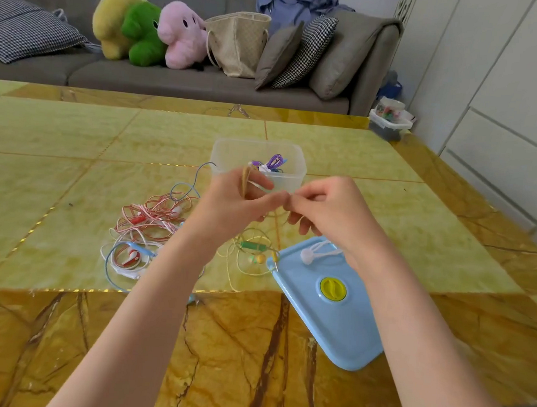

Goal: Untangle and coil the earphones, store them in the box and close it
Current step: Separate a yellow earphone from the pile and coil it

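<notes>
My left hand (228, 199) holds several loops of yellow earphone cable (246, 180) wound over its fingers, just in front of the clear plastic box (295, 153). My right hand (329, 206) pinches the same cable beside the left thumb. The rest of the yellow earphones (252, 254), with a green part, trails down onto the table. A coiled purple pair (272, 164) lies inside the box. A tangle of red-and-white and blue earphones (146, 227) lies on the table to the left. The blue lid (331, 321) with a yellow valve lies at the right, a white earbud (308, 256) on it.
The marble-patterned table (69, 151) stretches wide around the work. Behind it stands a grey sofa (174, 79) with plush toys, cushions and a woven bag. A small lidded container (389, 123) sits past the table's far right corner, by white cabinets.
</notes>
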Demonstrator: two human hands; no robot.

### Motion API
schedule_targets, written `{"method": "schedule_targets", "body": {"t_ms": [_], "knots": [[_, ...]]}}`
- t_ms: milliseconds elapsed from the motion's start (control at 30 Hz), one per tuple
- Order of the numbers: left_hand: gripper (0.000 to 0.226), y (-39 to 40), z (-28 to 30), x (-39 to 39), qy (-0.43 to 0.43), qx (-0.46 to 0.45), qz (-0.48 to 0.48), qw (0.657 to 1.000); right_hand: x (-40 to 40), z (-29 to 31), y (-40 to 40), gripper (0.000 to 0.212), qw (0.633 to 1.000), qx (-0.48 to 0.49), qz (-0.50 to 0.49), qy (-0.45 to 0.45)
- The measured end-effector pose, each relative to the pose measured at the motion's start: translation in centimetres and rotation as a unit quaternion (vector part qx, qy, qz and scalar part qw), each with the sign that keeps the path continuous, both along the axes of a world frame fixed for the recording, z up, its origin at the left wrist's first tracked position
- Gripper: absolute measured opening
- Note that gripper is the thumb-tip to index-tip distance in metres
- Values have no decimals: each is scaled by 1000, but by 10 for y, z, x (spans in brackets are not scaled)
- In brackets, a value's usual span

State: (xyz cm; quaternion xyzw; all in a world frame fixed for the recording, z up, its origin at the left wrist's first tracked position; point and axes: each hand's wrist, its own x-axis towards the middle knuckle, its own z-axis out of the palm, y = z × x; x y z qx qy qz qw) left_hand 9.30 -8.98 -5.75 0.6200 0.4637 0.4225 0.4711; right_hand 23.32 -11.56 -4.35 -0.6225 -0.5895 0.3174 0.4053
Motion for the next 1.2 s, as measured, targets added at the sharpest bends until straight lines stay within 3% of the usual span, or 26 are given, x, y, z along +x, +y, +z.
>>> {"method": "schedule_targets", "body": {"t_ms": [233,367,500,600,767,1000,1200], "knots": [[14,-3,-1,5,-89,-72,34,993,4,10,-3,15,978,143,-42,149],[21,4,-8,4,-97,-70,65,991,5,14,-3,19,944,147,-45,293],[9,6,-13,-1,-44,-53,49,996,6,17,-3,23,908,127,-7,399],[9,5,-14,-2,2,-20,36,999,6,17,-3,23,900,140,8,413],[15,0,-14,6,6,-51,-41,998,3,16,-3,24,906,109,40,407],[25,-7,-9,15,-102,-198,-86,971,1,15,-2,23,898,85,59,427],[43,3,-9,9,-214,-277,-14,937,6,19,-2,26,868,111,38,483]]}}
